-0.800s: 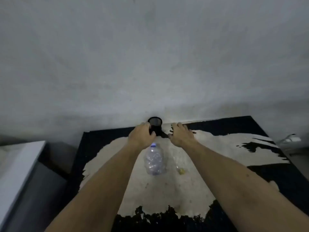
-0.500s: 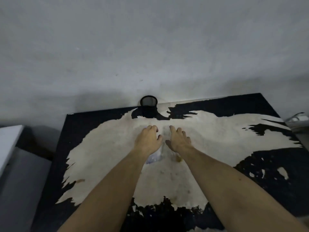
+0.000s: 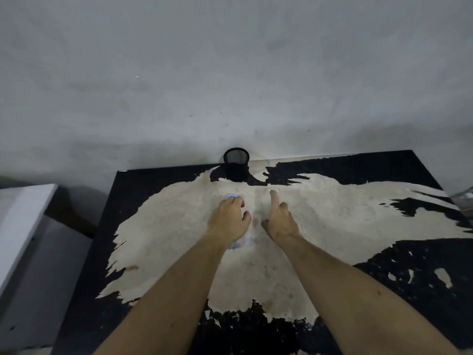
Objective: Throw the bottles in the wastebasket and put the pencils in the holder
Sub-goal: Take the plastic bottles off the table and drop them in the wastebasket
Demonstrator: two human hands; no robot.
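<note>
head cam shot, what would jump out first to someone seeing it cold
Two bare forearms reach in from the bottom edge, the left hand laid over a clear bottle with a blue cap and the right hand beside it, forefinger stretched forward. Under them is the table, black with its coating worn to a big pale patch. A black mesh holder stands at the far edge against the grey wall.

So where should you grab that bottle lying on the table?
Round its middle, coming down from above. The bottle lies on its side on the table, blue cap pointing at the holder, so its round body faces up. The left hand already covers it there; whether it grips yet is unclear.
</note>
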